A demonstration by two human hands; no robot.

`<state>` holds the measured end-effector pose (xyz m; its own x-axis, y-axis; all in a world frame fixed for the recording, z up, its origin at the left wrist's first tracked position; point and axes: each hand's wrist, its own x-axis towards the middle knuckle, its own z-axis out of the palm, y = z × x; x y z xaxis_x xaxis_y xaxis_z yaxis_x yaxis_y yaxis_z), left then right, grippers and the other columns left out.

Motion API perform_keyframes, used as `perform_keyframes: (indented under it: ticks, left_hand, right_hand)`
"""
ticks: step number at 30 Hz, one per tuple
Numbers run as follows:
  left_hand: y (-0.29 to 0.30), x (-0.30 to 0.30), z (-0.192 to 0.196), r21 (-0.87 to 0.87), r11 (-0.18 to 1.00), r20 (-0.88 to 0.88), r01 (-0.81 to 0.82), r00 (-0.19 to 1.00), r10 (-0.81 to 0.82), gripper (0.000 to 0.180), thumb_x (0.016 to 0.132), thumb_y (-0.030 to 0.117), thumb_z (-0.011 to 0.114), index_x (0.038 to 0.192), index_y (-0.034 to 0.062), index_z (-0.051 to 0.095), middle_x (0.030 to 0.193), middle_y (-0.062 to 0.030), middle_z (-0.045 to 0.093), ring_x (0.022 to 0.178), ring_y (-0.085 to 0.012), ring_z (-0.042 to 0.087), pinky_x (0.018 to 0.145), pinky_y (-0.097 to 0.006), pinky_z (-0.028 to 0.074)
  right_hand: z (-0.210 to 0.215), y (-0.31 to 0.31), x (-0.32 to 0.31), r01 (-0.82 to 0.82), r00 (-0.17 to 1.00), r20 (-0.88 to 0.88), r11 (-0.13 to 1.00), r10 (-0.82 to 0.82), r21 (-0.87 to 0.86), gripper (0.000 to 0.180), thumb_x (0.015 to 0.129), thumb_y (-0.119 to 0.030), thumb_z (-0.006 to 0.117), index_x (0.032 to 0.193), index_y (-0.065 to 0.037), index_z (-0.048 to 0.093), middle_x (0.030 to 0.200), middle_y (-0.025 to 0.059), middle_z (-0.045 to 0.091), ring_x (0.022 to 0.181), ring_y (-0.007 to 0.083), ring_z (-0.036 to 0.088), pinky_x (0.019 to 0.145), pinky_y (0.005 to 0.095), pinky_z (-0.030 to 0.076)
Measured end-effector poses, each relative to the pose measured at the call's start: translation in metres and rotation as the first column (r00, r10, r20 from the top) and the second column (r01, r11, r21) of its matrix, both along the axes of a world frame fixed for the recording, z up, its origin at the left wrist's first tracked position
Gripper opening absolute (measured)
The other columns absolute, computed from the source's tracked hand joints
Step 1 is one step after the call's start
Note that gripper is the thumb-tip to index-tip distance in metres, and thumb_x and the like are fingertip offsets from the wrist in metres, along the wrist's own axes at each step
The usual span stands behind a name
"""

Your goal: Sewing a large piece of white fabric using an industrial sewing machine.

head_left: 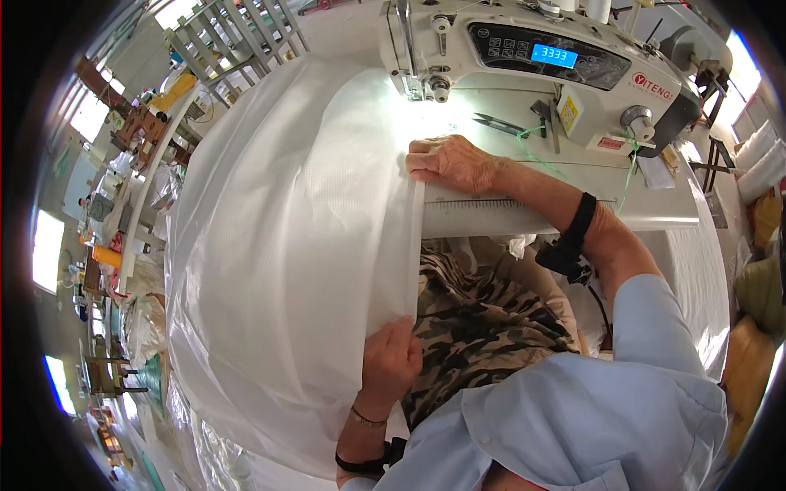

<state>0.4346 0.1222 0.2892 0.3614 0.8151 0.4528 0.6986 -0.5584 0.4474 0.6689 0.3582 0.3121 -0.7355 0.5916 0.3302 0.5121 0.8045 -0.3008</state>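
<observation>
A large sheet of white, semi-glossy woven plastic fabric (278, 213) spreads over the left side and hangs down past my lap. Its folded right edge runs from the sewing machine (524, 61) toward me. Up by the lit needle area, my right hand (449, 162) pinches this edge, fingers closed on it at the front of the machine bed. Lower down, over my lap, my left hand (393, 360) is closed on the same edge. Between both hands the edge looks fairly straight. The part under the presser foot is washed out by the lamp.
Dark thread snips (499, 124) lie on the machine bed beside loose green thread (532, 147). A ruler scale (467, 204) runs along the table's front edge. At the far left stand a grey metal rack (233, 41) and a cluttered bench (151, 180). White rolls (757, 159) are at the right.
</observation>
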Motion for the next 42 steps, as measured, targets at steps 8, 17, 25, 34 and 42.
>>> perform_keyframes:
  ticks: [8,17,25,34,42]
  left_hand:
    - [0.01,0.012,-0.006,-0.013,0.996,0.026,0.091,0.996,-0.09,0.018,0.069,0.0,0.061,0.087,0.0009,0.062,0.063,-0.0101,0.052,0.049,-0.0286,0.053,0.045,-0.037,0.043]
    - [0.042,0.013,-0.008,0.066,0.995,-0.02,0.075,0.997,-0.074,0.009,0.073,0.001,0.06,0.082,0.0021,0.059,0.063,-0.0114,0.05,0.052,-0.0313,0.053,0.048,-0.04,0.043]
    - [0.092,0.035,0.005,0.031,0.998,-0.208,0.061,0.977,-0.054,0.008,0.079,0.005,0.057,0.074,0.0049,0.05,0.062,-0.0122,0.05,0.053,-0.0335,0.054,0.049,-0.044,0.042]
    - [0.159,0.058,-0.012,0.39,0.921,-0.431,0.013,0.886,0.17,0.013,0.086,0.015,0.052,0.075,0.0092,0.053,0.064,-0.0095,0.056,0.058,-0.0294,0.056,0.069,-0.042,0.045]
    - [0.215,0.092,0.023,-0.001,0.997,-0.363,-0.08,0.929,0.074,0.011,0.081,0.008,0.057,0.078,-0.0012,0.061,0.071,-0.0199,0.063,0.07,-0.0387,0.062,0.072,-0.047,0.047]
  right_hand:
    - [-0.011,-0.016,-0.006,0.406,0.899,0.085,0.891,-0.429,0.205,0.042,0.088,-0.041,0.059,0.109,-0.004,0.062,0.104,0.0111,0.059,0.105,0.0249,0.055,0.091,0.039,0.043]
    - [-0.008,-0.015,-0.005,0.439,0.877,0.155,0.889,-0.456,0.13,0.052,0.089,-0.048,0.055,0.115,-0.003,0.06,0.114,0.0138,0.059,0.11,0.0275,0.052,0.097,0.0433,0.038]
    - [-0.013,-0.009,0.0,0.453,0.877,0.124,0.885,-0.464,0.107,0.058,0.087,-0.052,0.055,0.119,-0.004,0.06,0.123,0.0183,0.055,0.113,0.0302,0.048,0.1,0.0434,0.036]
    - [-0.02,-0.006,0.004,0.439,0.898,0.011,0.898,-0.439,0.01,0.048,0.092,-0.044,0.054,0.116,-0.004,0.064,0.125,0.0192,0.054,0.114,0.0319,0.045,0.103,0.0436,0.032]
    - [-0.02,0.005,0.008,0.504,0.862,0.069,0.864,-0.502,-0.013,0.032,0.092,-0.027,0.054,0.114,-0.008,0.066,0.13,0.0178,0.051,0.12,0.0345,0.042,0.106,0.0457,0.028]
